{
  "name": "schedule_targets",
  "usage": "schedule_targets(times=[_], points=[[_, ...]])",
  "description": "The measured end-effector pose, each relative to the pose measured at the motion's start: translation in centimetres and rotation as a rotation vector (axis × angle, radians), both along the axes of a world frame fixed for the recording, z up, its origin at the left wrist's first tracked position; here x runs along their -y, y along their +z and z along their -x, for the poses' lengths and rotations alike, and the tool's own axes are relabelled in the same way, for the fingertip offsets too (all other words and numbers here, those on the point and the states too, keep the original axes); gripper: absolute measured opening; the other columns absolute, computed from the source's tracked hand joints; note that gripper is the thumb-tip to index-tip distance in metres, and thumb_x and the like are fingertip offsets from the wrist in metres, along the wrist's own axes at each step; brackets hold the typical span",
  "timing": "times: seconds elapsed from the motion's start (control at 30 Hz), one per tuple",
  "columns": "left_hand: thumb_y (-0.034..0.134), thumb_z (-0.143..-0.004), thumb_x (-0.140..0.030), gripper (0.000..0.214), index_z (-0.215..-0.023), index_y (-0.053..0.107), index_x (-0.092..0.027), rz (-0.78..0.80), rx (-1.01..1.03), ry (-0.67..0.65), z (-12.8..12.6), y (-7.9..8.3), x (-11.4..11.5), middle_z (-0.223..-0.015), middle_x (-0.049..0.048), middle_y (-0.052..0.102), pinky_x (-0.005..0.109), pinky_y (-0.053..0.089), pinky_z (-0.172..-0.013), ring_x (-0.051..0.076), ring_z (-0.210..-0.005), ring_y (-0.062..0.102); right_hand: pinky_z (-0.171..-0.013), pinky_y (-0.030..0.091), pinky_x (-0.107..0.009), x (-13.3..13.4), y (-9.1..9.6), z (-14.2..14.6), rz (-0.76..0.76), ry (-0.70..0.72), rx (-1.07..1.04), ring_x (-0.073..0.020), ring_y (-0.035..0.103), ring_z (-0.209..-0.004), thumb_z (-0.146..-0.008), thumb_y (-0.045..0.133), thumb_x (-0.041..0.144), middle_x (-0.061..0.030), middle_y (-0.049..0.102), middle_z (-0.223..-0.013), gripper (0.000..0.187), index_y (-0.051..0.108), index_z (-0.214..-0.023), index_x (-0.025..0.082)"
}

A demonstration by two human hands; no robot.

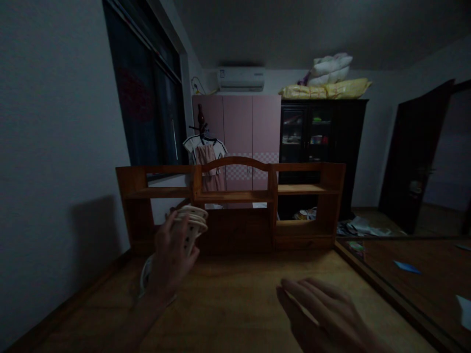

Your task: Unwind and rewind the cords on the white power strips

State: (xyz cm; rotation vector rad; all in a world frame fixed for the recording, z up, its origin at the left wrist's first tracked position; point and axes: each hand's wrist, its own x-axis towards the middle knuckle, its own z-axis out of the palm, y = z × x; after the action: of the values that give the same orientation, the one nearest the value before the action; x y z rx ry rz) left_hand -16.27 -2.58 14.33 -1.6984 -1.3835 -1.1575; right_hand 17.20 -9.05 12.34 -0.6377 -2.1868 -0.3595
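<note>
My left hand [171,250] is closed around a white power strip [188,235] with dark slots along its face. Its pale cord is wound about the upper end, above the left side of the wooden desk [235,299]. A white loop of cord [145,274] lies behind my left wrist, partly hidden by it. My right hand [322,309] hovers over the desk's right front part, fingers stretched out side by side, with no object visible in it.
A wooden shelf unit [235,197] stands along the desk's back edge. A wall [55,186] closes off the left side. Beyond are pink wardrobe doors [237,127], a dark cabinet [349,147] and an open door [412,157]. Papers and bags [362,227] lie low at right.
</note>
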Motion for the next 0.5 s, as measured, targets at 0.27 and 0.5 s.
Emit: schedule_targets(times=[0.27, 0.5], points=[[0.061, -0.080, -0.007, 0.070, -0.141, 0.035, -0.030, -0.063, -0.360, -0.238, -7.7, -9.6, -3.3, -0.151, 0.0127, 0.021, 0.048, 0.042, -0.101, 0.037, -0.136, 0.028, -0.076, 0.054, -0.029, -10.4, -6.5, 2.0, 0.160, -0.183, 0.121, -0.0186, 0.064, -0.089, -0.087, 0.045, 0.010, -0.0095, 0.062, -0.108, 0.043, 0.050, -0.128, 0.021], [0.065, -0.079, -0.014, 0.068, -0.138, 0.038, -0.037, -0.071, -0.658, -0.267, -7.2, -13.9, -4.7, -0.152, 0.0070, 0.022, 0.045, 0.042, -0.099, 0.037, -0.134, 0.031, -0.095, 0.048, -0.039, -11.9, -10.9, 1.9, 0.364, -0.096, -0.074, -0.0258, 0.051, -0.119, -0.088, 0.048, 0.023, -0.0135, 0.050, -0.133, 0.058, 0.030, -0.143, 0.022]])
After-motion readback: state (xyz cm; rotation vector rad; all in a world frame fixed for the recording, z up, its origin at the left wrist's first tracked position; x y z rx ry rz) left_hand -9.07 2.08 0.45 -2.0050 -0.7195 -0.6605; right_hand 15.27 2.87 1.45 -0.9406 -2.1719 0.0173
